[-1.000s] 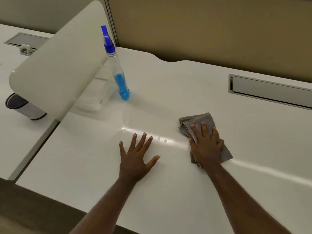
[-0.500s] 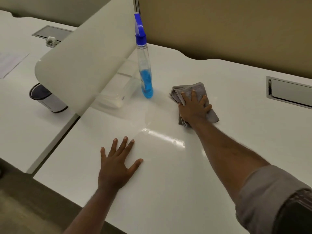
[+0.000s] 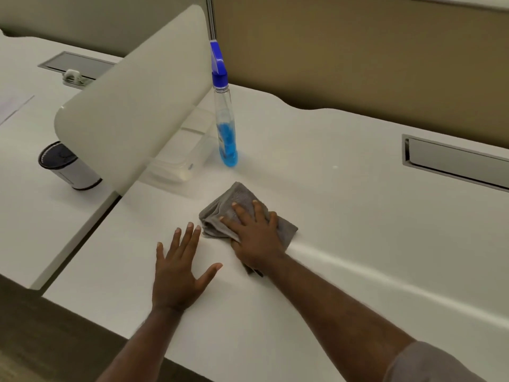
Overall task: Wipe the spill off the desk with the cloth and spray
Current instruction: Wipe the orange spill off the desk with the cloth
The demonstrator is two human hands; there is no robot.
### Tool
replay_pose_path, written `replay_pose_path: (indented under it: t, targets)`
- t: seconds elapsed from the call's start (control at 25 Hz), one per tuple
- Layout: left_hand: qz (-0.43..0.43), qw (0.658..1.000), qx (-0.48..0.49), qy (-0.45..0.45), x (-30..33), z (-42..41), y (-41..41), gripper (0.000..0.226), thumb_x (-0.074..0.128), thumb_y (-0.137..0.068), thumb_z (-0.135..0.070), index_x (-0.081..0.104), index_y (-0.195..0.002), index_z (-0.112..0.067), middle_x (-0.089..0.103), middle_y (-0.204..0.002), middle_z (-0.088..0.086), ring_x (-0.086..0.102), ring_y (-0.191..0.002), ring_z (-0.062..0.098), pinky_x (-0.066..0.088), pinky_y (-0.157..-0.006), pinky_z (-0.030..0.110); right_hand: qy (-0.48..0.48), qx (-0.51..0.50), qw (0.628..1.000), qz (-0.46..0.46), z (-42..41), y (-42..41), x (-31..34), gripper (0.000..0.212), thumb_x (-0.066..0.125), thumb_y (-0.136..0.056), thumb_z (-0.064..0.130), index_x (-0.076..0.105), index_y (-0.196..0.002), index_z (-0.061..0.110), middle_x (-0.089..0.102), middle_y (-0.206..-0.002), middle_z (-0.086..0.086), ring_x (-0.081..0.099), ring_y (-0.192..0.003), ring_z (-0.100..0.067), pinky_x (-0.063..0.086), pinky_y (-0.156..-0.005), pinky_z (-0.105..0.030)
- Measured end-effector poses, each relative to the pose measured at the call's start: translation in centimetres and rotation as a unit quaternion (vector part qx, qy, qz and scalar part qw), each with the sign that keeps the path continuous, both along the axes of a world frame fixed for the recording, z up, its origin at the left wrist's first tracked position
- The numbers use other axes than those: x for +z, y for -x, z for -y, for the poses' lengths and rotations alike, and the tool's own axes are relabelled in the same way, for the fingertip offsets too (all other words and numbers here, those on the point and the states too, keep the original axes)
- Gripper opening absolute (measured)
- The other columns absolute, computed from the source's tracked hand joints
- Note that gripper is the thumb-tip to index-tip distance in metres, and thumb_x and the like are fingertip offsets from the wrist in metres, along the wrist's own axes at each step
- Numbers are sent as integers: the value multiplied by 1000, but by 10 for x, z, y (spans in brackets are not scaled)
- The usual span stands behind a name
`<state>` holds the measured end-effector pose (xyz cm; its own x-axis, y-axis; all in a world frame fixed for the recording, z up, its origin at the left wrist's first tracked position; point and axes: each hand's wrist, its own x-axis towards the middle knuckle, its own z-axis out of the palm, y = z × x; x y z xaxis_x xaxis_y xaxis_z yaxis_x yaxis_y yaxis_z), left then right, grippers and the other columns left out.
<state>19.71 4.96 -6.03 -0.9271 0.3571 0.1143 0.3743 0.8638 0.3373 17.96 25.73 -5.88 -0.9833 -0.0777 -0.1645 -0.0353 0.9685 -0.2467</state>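
A crumpled grey cloth lies on the white desk, and my right hand presses flat on it with fingers spread. My left hand rests palm down on the desk just left of the cloth, fingers straight and splayed. A clear spray bottle with a blue trigger head and blue liquid stands upright behind the cloth. A faint shiny wet streak runs right from the cloth along the desk. No distinct spill shows.
A white curved divider panel rises at the left, with a clear plastic box at its foot. A dark-topped cylinder stands on the neighbouring desk. A metal cable tray is set in the desk at right. A beige partition runs behind.
My right hand has slid the cloth back from near the bottle toward me and to the left, close to my left hand. The left hand stayed planted.
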Motion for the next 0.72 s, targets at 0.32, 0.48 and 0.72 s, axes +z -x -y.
replay_pose_path:
  t: [0.32,0.48,0.72]
  targets:
    - [-6,997,-69,-20,17,4,-12,89,24,-85,-79,36,-149,-19,31,-155,-2,26,-145,25,22,-113,64,-10,7,1000,-6,-50,-148,-2,58,32,-91,51,6,-141,64,-5,-161,23,-15,-150,-24,-2,-114,-56]
    - [-4,993,-116,-22,18,-3,-25,85,25,-87,-77,35,-150,-21,33,-155,-2,27,-145,25,21,-113,64,-21,-64,998,12,-85,-213,3,60,32,-92,50,0,-139,68,-10,-158,28,-17,-148,-19,-2,-115,-52]
    - [24,982,-183,-38,32,-42,-59,86,25,-86,-79,34,-150,-22,32,-156,-5,24,-146,22,18,-116,60,-54,-275,960,24,-148,-278,10,61,36,-93,45,5,-142,63,-1,-159,28,-3,-150,-17,13,-111,-47]
